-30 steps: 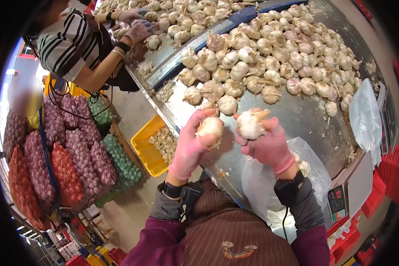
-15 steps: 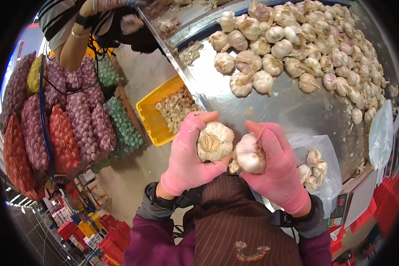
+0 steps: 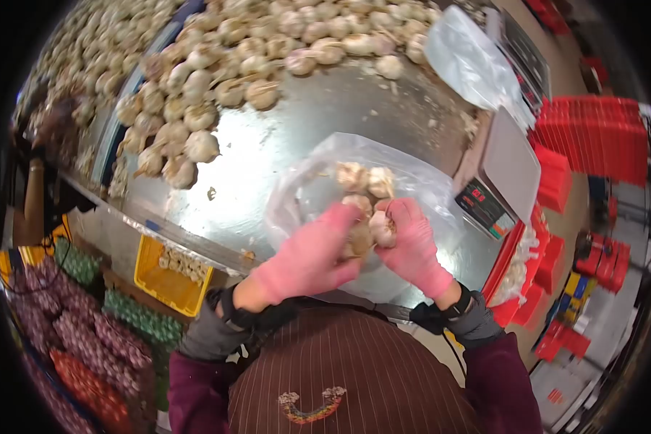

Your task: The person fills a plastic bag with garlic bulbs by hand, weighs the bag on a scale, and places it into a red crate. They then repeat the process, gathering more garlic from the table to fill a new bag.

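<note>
Hands over bag (image 3: 419, 189). Right hand (image 3: 417, 254): grip clamped on garlic bulb (image 3: 383, 229). Left hand (image 3: 305, 256): blurred, fingers curved about second bulb (image 3: 359, 240); clamped or loose, cannot tell. Loose bulbs (image 3: 352, 176) inside bag; heap (image 3: 328, 50) beyond it.

Shiny metal table (image 3: 289, 130), pale floor (image 3: 119, 246), stacked red crates (image 3: 593, 137).
</note>
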`<control>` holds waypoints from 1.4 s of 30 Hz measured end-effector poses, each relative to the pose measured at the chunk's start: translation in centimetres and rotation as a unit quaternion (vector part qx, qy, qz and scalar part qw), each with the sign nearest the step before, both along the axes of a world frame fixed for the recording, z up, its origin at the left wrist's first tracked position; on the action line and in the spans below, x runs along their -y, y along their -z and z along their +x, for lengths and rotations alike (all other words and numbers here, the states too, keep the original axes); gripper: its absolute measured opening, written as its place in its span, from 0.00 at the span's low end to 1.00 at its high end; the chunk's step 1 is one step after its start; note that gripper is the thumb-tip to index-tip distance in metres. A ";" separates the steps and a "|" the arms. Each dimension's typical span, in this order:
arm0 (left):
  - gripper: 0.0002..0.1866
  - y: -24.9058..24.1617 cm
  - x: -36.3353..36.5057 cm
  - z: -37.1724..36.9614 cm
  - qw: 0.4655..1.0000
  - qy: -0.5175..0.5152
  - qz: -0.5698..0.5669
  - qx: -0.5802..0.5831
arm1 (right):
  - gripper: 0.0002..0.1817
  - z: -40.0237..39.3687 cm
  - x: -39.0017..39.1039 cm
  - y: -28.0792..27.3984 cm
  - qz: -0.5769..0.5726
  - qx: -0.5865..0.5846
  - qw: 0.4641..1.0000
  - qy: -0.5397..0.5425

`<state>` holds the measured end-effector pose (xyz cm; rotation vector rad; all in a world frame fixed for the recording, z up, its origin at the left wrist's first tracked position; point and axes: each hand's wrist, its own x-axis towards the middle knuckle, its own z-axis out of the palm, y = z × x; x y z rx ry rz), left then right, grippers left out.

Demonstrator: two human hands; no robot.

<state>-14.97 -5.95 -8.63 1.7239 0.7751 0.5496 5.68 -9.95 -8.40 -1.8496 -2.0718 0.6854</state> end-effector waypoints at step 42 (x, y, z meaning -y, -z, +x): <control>0.21 -1.1 10.9 -20.8 0.482 -0.472 -0.418 0.608 | 0.27 -27.3 -3.0 2.7 -0.718 -0.641 0.251 0.100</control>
